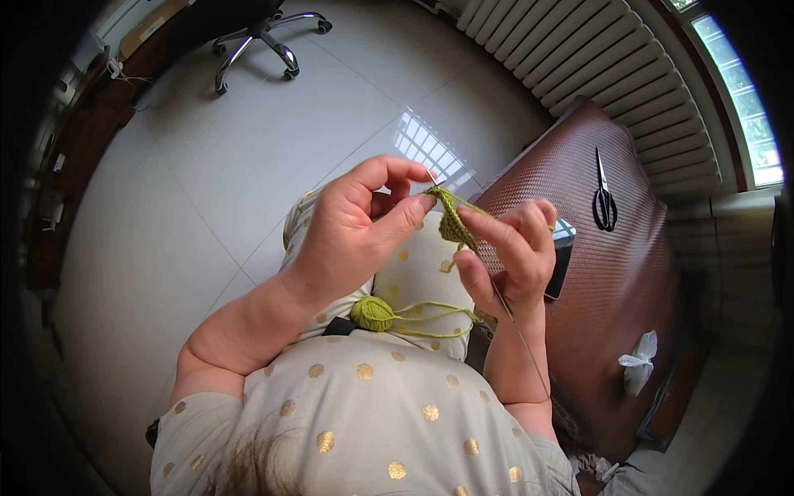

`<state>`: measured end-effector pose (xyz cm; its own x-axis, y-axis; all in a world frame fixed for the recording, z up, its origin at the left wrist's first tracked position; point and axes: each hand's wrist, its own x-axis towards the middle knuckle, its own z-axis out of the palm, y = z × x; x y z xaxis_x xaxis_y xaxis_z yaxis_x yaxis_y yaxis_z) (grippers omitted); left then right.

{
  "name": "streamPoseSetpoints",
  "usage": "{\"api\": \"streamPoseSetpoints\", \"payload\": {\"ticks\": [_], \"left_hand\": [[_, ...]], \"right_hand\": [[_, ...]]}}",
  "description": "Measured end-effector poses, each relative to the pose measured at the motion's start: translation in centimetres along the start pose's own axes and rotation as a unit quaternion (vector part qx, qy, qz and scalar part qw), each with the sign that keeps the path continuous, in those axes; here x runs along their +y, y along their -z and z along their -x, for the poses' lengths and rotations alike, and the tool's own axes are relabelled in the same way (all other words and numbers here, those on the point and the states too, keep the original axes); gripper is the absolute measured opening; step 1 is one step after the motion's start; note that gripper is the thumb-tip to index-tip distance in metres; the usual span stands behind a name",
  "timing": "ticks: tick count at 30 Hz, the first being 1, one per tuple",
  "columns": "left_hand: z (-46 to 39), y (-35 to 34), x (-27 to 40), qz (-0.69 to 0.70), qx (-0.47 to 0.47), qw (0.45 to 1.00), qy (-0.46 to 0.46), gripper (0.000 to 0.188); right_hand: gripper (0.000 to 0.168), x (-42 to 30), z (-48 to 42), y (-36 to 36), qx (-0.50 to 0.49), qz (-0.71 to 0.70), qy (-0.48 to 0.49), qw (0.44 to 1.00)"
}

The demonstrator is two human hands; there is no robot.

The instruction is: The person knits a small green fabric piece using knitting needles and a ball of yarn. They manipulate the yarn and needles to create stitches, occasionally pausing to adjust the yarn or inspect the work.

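A small piece of green knitting [454,228] hangs between both hands on thin metal knitting needles [520,330]. My left hand [372,217] pinches its upper edge between thumb and fingers, where the needle tips cross. With thumb and forefinger, my right hand [515,248] holds the other needle, whose long shaft runs down past the wrist. Green yarn passes from the needle tips over the right forefinger to the raised fingers. A ball of green yarn [372,313] rests on the lap, with a loose loop of strand stretching to the right.
On the right, a brown woven mat [620,273] carries black-handled scissors [604,201], a phone-like dark device [561,260] and a crumpled white plastic bag [639,363]. A radiator [595,68] stands behind it. A wheeled office chair [267,37] is at the upper left, beside a dark wooden desk [87,161].
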<state>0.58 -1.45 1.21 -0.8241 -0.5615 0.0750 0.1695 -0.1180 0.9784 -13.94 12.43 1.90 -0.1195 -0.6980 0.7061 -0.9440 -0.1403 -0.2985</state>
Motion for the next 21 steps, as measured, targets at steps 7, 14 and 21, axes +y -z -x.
{"api": "streamPoseSetpoints", "payload": {"ticks": [7,14,21], "left_hand": [[0.0,0.1,0.3,-0.023,-0.004,0.999,-0.026,0.016],[-0.3,0.8,1.7,0.053,-0.076,0.991,0.095,0.011],[-0.2,0.5,1.1,0.091,-0.117,0.978,0.146,0.014]], "right_hand": [[0.028,-0.6,0.7,0.0,-0.014,0.0,-0.009,1.0],[0.031,0.2,0.4,1.0,-0.05,-0.098,0.003,0.994],[0.025,-0.7,0.5,0.2,-0.012,-0.077,-0.03,0.996]]}}
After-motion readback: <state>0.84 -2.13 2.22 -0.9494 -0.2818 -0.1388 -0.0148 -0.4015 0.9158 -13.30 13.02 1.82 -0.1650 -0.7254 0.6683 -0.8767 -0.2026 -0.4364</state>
